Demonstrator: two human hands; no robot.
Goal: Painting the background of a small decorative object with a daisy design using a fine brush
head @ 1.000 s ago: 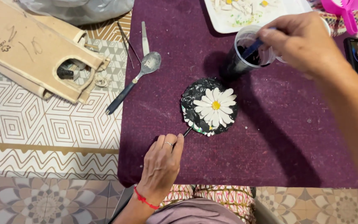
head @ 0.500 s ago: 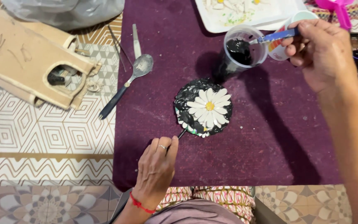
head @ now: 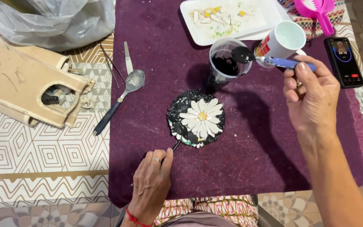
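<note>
A round black disc with a white daisy in relief (head: 197,118) lies on the purple mat (head: 240,164). My left hand (head: 151,185) pinches a thin dark handle that runs from the disc's lower left edge. My right hand (head: 311,98) holds a blue-handled spoon (head: 265,60) whose bowl, loaded with black paste, hovers over the rim of a clear plastic cup (head: 225,63) of black paste just beyond the disc.
A white mug (head: 283,41), a white tray with scraps (head: 232,19), a pink scoop (head: 318,12) and a phone (head: 344,61) sit at the back right. A metal spoon (head: 120,98), a thin blade, a wooden box (head: 26,90) and a plastic bag (head: 51,19) are on the left.
My right hand has lifted the spoon out of the cup with black paste on it and drawn back to the right. My left hand keeps hold of the disc's handle.
</note>
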